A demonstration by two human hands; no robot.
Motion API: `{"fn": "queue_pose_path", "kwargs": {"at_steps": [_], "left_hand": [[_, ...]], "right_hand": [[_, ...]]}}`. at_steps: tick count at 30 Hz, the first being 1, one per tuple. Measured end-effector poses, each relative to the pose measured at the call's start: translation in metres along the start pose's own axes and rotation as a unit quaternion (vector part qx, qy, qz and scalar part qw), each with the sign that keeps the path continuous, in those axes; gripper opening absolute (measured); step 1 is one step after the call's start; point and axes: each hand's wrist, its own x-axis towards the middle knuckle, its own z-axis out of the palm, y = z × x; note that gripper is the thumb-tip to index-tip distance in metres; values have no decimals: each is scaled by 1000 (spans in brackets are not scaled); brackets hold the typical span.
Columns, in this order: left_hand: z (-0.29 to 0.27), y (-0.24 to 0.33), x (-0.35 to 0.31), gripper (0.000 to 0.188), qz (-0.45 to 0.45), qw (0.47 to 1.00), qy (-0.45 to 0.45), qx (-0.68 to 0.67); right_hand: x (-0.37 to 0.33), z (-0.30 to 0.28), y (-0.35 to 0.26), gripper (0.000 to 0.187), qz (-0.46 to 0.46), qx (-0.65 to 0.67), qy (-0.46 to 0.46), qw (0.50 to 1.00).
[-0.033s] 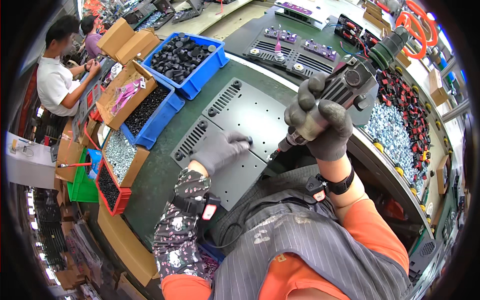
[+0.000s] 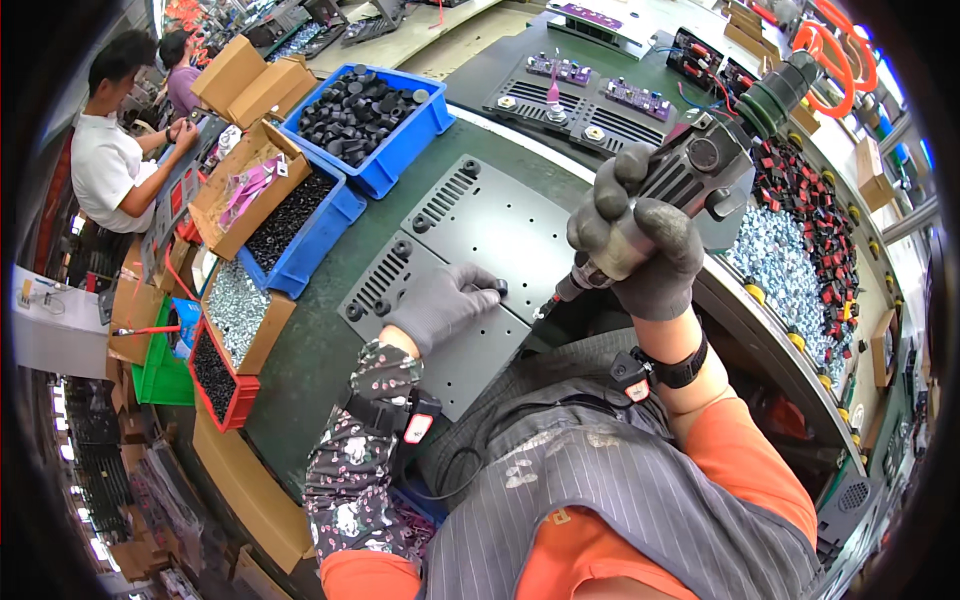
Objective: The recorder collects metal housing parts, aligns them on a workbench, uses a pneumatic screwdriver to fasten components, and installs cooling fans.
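Observation:
My left hand (image 2: pixel 440 308), in a grey glove, rests on two dark grey metal panels (image 2: pixel 510 225) lying side by side. Its thumb and forefinger pinch a small round black rubber foot (image 2: pixel 501 287). Similar feet sit near the slotted ends of the panels. In its grey glove, my right hand (image 2: pixel 640 235) is wrapped round a power screwdriver (image 2: pixel 690 175), tilted with its bit pointing down and left. The bit (image 2: pixel 545 310) carries what looks like a small screw at its tip, close to the panel's near right edge; whether they touch I cannot tell.
A blue bin (image 2: pixel 415 125) of black rubber feet stands behind left, beside another blue bin (image 2: pixel 335 215) of small black parts. A cardboard box (image 2: pixel 265 325) and a red bin (image 2: pixel 240 395) hold small hardware. Metal fasteners (image 2: pixel 785 270) lie right. A co-worker (image 2: pixel 115 165) works far left.
The black foot shows a little more clearly between my left fingers, which have shifted slightly. My right hand and the screwdriver are almost still. The co-worker's head has moved slightly.

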Motion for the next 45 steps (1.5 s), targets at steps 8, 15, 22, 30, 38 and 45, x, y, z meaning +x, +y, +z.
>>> {"fn": "queue_pose_path", "kwargs": {"at_steps": [8,15,22,30,38,45], "left_hand": [[22,1,-13,31,134,990,42,28],[41,16,-28,30,148,985,76,42],[33,27,-34,28,102,989,51,89],[34,28,-33,34,130,978,105,127],[33,11,-25,37,176,968,55,170],[-7,-30,-41,31,-92,715,24,-692]], "right_hand": [[1,3,6,38,34,-188,45,981],[6,7,29,38,105,-222,19,969],[13,7,53,14,158,-339,-100,922],[24,3,44,14,188,-334,-153,911],[28,7,47,27,195,-255,-178,930],[21,20,26,42,134,-104,-117,979]]}}
